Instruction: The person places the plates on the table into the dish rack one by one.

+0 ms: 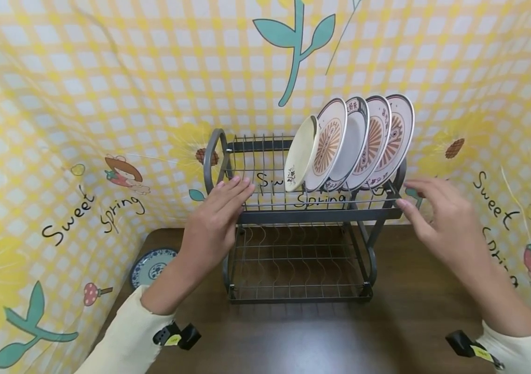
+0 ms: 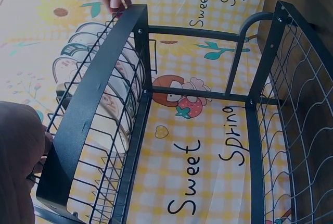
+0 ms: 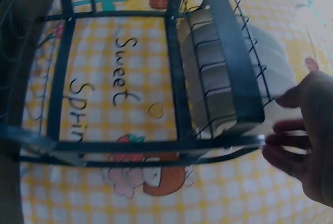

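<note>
A dark metal two-tier dish rack (image 1: 316,215) stands between both hands. Several plates with printed patterns (image 1: 330,148) lean upright in a row in the right half of its top shelf; the leftmost, a cream dish (image 1: 300,156), is smaller. My left hand (image 1: 214,223) lies over the front left corner of the top shelf, fingers extended, thumb hidden in the head view. At the front right corner, my right hand (image 1: 447,218) has its thumb by the rail's end and its fingers spread apart from the thumb. In the right wrist view its fingertips (image 3: 283,143) are right at the corner.
A blue-and-white patterned plate (image 1: 146,267) lies on the brown table (image 1: 302,337) left of the rack, partly behind the left forearm. The lower wire shelf (image 1: 298,265) bears no dishes. Yellow checked cloth (image 1: 162,67) hangs behind and on both sides.
</note>
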`<state>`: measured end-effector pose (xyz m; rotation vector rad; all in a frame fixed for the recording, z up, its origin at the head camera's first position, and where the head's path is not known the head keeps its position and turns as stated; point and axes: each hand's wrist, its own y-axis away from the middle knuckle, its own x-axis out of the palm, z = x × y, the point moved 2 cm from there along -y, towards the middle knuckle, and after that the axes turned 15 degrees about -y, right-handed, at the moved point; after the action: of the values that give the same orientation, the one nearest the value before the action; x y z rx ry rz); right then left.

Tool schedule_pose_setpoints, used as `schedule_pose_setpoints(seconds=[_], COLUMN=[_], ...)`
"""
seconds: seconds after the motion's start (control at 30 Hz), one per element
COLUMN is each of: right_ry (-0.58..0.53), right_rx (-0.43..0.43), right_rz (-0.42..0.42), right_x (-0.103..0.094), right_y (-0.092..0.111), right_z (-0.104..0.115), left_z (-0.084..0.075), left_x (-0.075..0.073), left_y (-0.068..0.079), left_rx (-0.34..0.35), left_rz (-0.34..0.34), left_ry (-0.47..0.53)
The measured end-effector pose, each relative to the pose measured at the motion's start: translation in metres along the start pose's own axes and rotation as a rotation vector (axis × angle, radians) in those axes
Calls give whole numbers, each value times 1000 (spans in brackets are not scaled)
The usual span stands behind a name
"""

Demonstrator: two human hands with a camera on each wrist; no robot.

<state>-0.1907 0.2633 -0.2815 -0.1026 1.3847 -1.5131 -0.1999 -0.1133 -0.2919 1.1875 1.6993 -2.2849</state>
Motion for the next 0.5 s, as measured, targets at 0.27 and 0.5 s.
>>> schedule_pose_setpoints(seconds=[0.27,0.5], right_ry=[-47,-67], right_rx=[-149,-130], right_rz=[120,39], right_x=[8,15], right_y=[13,16], right_z=[-9,-10], left_z=[-2,3], left_x=[3,-5], left_y=[1,4], left_rx=[-1,5], left_rz=[-6,-28], left_ry=[-22,-25])
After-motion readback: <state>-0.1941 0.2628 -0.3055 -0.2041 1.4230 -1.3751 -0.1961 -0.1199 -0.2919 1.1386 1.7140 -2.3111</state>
